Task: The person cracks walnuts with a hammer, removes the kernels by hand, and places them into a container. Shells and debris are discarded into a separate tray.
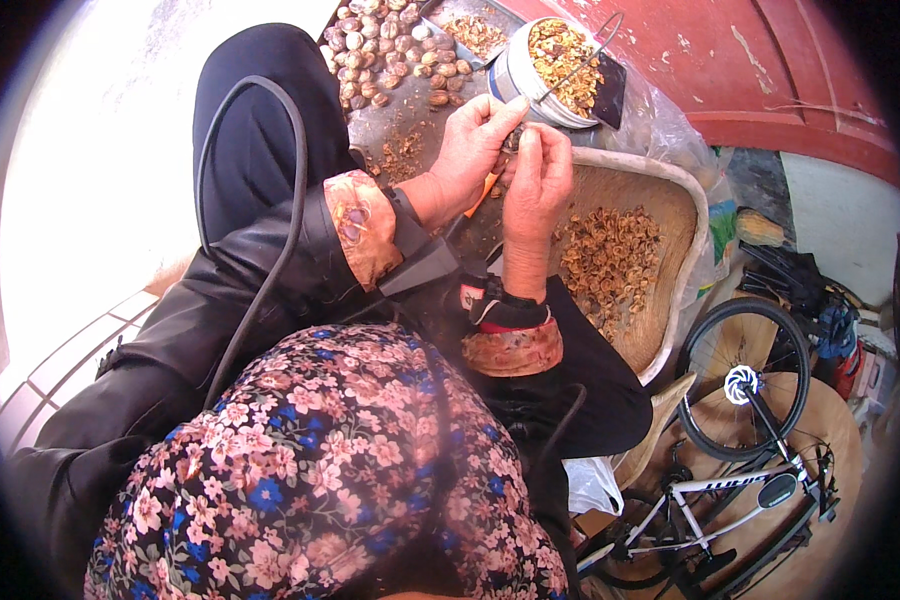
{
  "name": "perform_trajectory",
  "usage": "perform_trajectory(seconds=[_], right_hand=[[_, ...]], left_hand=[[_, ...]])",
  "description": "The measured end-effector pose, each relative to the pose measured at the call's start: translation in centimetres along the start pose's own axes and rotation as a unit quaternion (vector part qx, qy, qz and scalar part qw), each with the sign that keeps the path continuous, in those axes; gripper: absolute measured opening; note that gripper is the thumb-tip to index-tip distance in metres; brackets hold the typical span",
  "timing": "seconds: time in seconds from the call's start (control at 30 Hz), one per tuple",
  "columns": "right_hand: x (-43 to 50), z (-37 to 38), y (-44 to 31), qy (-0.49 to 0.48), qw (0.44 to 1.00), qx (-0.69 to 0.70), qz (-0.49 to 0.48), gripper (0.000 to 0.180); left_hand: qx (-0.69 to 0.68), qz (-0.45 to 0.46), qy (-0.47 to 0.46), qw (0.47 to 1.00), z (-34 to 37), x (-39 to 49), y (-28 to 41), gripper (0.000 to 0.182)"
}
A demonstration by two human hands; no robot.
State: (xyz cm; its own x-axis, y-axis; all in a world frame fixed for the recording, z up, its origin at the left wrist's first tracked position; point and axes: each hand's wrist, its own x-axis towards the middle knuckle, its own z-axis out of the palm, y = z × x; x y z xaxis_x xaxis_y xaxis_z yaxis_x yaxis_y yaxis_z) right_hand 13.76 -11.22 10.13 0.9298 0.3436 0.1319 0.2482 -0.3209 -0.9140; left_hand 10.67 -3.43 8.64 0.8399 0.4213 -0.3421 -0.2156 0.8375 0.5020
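Observation:
My left hand point(469, 150) and my right hand point(536, 180) meet at the fingertips around a small dark piece point(515, 139), perhaps of walnut. An orange-handled tool point(481, 193) shows partly below my left hand; which hand, if any, touches it cannot be told. Whole walnuts point(379, 45) lie heaped beyond my left hand. Just past my fingers stands a white bucket point(501, 73) with walnut pieces point(559, 60) and a wire handle. Brown shell-like pieces point(615, 255) lie in the shallow basket point(694, 225) to the right.
Crumbs point(401, 154) lie on the dark work surface. A metal tray point(431, 11) with fragments sits behind the walnuts. A dark flat object point(611, 91) leans at the bucket, with clear plastic point(660, 127) beside it. A bicycle point(720, 487) stands at the lower right, near a red door point(727, 67).

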Motion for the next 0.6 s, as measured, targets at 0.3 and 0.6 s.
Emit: perform_trajectory(seconds=[0.3, 0.6], right_hand=[[-0.3, 1.2, -0.6, 0.068, 0.984, -0.141, -0.091, 0.022], [-0.2, 1.4, -0.5, 0.091, 0.986, -0.102, -0.098, 0.022]], left_hand=[[0.035, 0.041, 0.012, 0.998, -0.3, 0.1, -0.7, 0.028], [0.11, 0.124, 0.02, 0.986, -0.4, 0.6, -0.8, 0.028]])
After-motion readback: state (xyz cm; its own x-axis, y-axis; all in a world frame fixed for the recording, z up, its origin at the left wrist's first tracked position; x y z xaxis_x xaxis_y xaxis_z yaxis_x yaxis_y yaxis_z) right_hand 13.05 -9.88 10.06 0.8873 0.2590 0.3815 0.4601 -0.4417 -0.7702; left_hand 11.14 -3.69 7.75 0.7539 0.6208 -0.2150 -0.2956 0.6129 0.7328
